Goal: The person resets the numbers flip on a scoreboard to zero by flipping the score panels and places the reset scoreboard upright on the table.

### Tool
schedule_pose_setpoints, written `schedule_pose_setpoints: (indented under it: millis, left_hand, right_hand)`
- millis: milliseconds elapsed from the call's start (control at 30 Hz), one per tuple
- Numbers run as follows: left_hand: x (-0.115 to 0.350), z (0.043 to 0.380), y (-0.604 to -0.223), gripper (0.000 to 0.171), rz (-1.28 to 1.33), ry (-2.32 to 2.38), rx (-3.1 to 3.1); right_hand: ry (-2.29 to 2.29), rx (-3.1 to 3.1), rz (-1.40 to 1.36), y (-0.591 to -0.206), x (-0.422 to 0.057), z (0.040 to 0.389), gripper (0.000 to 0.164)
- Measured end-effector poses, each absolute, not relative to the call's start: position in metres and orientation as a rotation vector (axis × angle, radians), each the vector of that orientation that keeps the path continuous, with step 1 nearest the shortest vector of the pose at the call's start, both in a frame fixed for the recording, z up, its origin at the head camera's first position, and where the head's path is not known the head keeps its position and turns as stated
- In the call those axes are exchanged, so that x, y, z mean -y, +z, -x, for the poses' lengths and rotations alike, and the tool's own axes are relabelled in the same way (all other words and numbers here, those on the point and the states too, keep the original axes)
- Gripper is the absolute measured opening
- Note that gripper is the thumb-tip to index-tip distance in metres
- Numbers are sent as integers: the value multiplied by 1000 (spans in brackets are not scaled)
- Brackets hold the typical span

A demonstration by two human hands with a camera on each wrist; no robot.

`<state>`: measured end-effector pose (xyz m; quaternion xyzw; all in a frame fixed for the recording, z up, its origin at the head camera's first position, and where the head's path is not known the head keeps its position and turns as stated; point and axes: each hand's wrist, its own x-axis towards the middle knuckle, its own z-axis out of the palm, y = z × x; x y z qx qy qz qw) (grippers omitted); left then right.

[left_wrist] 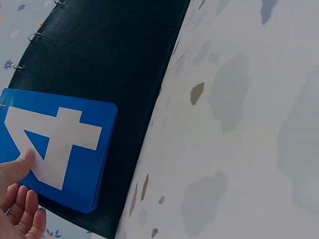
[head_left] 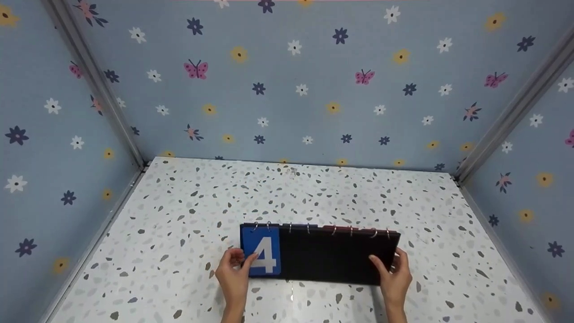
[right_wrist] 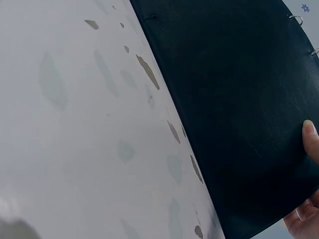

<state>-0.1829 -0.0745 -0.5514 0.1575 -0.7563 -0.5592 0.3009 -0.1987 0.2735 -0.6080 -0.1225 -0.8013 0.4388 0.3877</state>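
A long black flip scoreboard (head_left: 329,258), tilted up toward the head camera, is held by both hands over the table. At its left end hangs a blue card (head_left: 268,253) bearing a white 4; the rest of the front is plain black. My left hand (head_left: 233,276) grips the left end, its thumb (left_wrist: 19,167) on the card and its other fingers curled at the edge behind. The right hand (head_left: 395,280) pinches the opposite end, thumb (right_wrist: 311,139) on the black front. Metal rings (head_left: 334,230) line the top edge, where thin blue and red strips show behind.
Beneath the scoreboard spreads a white speckled tabletop (head_left: 202,202). Blue panels (head_left: 309,67) printed with flowers and butterflies enclose it at the back, left and right, with grey metal posts (head_left: 96,80) at the corners.
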Motion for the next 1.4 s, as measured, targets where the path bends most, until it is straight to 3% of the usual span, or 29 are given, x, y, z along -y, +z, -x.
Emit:
schedule_pose_setpoints:
  millis: [433, 733, 1033, 1400]
  left_hand:
    - [86, 177, -541, 19, -442, -1455, 2179]
    - [92, 161, -518, 28, -402, -1443, 2306]
    - [107, 152, -497, 11, -116, -1689, 2277]
    - [125, 156, -480, 24, 223, -1978, 2129]
  right_hand:
    - [1058, 2057, 322, -610, -273, 199, 51]
    - [1092, 2025, 294, -613, -275, 200, 49]
    - [1093, 2026, 309, -613, -275, 200, 49]
    - [1077, 2011, 250, -613, -275, 200, 52]
